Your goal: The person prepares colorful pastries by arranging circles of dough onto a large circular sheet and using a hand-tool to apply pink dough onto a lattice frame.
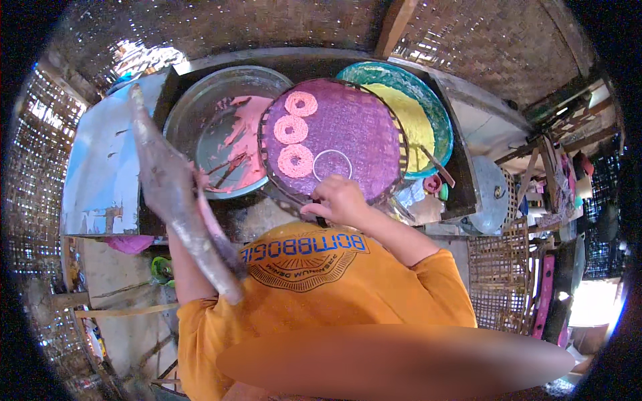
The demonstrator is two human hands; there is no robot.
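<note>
My right hand (340, 200) is at the near edge of a round tray (361, 127) with a purple mesh surface and a dark rim. Its fingers are closed at the near side of a thin white ring (333, 152), which lies over the tray. Left of the ring, three pink coiled dough rings (295, 162) sit in a column. A long, worn, greyish lever-like piece (175, 190) slants across the left side, close to the camera. My left forearm (190, 271) reaches up behind it, and the left hand is hidden there.
Behind the lever, a grey basin (184, 110) holds pink dough (246, 134). To the tray's right, a teal basin (443, 130) contains yellow dough (401, 113) and a stick (438, 165). A pale blue panel (110, 160) stands at left. Woven walls (481, 47) surround the work place.
</note>
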